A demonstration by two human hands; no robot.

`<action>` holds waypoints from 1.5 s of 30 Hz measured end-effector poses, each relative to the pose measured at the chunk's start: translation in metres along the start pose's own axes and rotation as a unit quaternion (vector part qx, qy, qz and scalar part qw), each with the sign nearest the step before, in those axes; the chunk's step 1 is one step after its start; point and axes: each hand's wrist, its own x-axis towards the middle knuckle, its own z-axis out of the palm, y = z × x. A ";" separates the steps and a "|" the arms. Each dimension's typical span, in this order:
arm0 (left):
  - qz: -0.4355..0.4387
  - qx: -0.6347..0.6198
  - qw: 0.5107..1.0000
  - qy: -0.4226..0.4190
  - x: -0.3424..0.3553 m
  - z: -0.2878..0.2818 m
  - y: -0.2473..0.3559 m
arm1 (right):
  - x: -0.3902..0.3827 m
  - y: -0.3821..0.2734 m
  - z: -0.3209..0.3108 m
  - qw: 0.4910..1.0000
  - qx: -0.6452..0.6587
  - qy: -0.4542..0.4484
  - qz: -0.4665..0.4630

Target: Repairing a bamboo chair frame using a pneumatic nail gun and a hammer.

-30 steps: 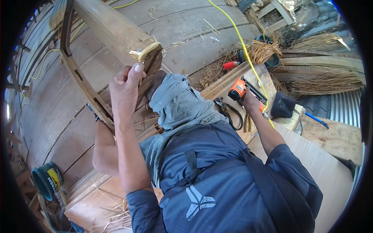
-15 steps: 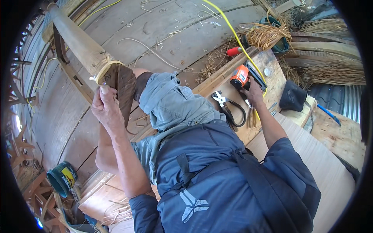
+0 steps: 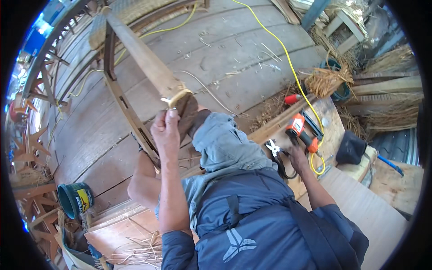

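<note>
Wooden post (image 3: 139, 50), left grip (image 3: 165, 129) at end, nailer (image 3: 297, 124) near right grip (image 3: 297, 157)

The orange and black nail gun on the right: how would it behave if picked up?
The nail gun should stay stiff: its body looks rigid. It may feel head-heavy, since its bulky orange head sits at one end of the handle. The yellow hose at the handle's other end curls in a loop, so would probably flex and drag along.
</note>
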 end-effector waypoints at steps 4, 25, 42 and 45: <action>0.030 -0.011 0.999 -0.006 -0.001 -0.001 -0.004 | -0.019 -0.007 0.006 0.989 -0.078 -0.061 0.107; 0.133 0.130 0.982 -0.011 -0.013 -0.010 0.006 | -0.027 -0.040 0.051 0.990 0.065 -0.108 0.059; 0.094 0.180 0.976 0.076 -0.012 -0.001 0.000 | 0.093 -0.230 -0.149 0.937 0.298 -0.083 -0.160; 0.146 0.196 0.965 0.092 -0.012 0.003 -0.001 | 0.100 -0.245 -0.153 0.939 0.220 -0.088 -0.249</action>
